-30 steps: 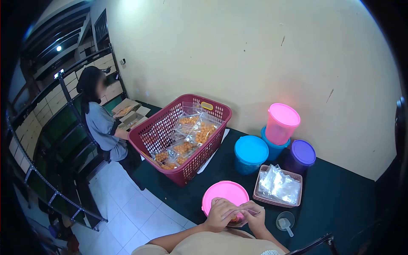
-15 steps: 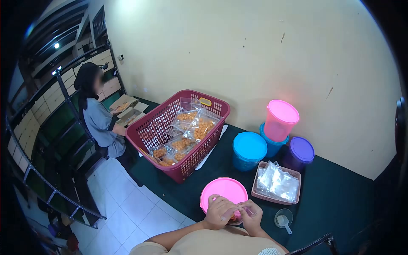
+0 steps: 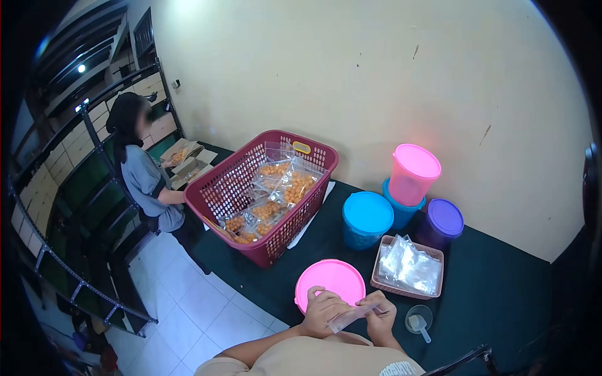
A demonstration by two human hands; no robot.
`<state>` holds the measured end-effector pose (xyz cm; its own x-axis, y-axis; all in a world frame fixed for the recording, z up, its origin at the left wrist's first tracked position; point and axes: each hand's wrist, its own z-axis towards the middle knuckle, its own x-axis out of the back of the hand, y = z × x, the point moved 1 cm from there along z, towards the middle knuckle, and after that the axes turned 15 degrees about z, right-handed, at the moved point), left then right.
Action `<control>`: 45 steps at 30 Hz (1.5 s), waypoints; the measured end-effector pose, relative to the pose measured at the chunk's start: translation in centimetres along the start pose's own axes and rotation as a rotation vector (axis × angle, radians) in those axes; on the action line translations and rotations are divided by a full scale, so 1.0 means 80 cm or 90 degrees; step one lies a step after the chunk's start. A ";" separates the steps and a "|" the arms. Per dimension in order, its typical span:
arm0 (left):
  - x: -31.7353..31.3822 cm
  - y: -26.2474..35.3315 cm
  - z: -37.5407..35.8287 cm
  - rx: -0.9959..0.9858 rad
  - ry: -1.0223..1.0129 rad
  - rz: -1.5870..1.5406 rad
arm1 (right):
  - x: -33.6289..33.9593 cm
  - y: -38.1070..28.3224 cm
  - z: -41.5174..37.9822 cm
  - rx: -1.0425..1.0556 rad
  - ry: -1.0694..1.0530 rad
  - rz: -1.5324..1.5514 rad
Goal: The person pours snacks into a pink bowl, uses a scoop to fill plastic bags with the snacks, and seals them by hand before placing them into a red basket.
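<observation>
Just in front of my body, a clear plastic bag point(image 3: 351, 318) is stretched between my two hands. My left hand point(image 3: 322, 313) grips its left side with bent fingers, and my right hand point(image 3: 380, 318) pinches its right top corner. What the bag contains is hidden from this angle. Right behind my hands stands a tub with a pink lid point(image 3: 331, 282); my left fingers overlap its near edge in view. To the right of my right hand, a small clear bowl point(image 3: 411, 318) holds a white scoop point(image 3: 421, 328).
A maroon basket point(image 3: 269, 241) holds several bags of orange balls point(image 3: 295, 188). Blue point(image 3: 367, 216), pink point(image 3: 415, 175) and purple point(image 3: 444, 219) tubs stand near the wall, behind a tray point(image 3: 411, 289) of clear bags. A co-worker point(image 3: 147, 175) stands at left beside open cartons point(image 3: 188, 164).
My right hand has moved a little right and turned, away from my left hand. The bag is now spread flat and tilted between them. Orange contents glimpsed earlier no longer show.
</observation>
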<state>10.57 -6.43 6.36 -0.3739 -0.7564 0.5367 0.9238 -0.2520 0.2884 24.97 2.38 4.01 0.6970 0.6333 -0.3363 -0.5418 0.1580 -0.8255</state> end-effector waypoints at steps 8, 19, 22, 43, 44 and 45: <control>-0.001 -0.007 0.000 0.110 -0.013 -0.086 | 0.012 0.006 0.010 0.030 0.053 -0.016; 0.013 -0.021 0.011 0.141 0.039 -0.035 | 0.020 0.002 0.016 0.044 0.084 -0.045; 0.018 -0.023 0.012 0.154 0.042 -0.046 | 0.021 -0.001 0.015 0.043 0.091 -0.048; 0.001 0.000 0.050 0.127 -0.106 -0.259 | -0.027 -0.027 0.048 0.327 -0.155 -0.297; -0.001 -0.006 0.047 0.126 -0.104 -0.257 | -0.026 -0.023 0.049 0.330 -0.156 -0.297; -0.002 -0.012 0.044 0.134 -0.117 -0.236 | -0.025 -0.019 0.047 0.300 -0.141 -0.262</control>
<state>9.47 -3.98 8.80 -0.7020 -0.5141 0.4928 0.6950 -0.3437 0.6316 22.64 3.69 7.62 0.8049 0.5836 0.1073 -0.4346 0.7030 -0.5629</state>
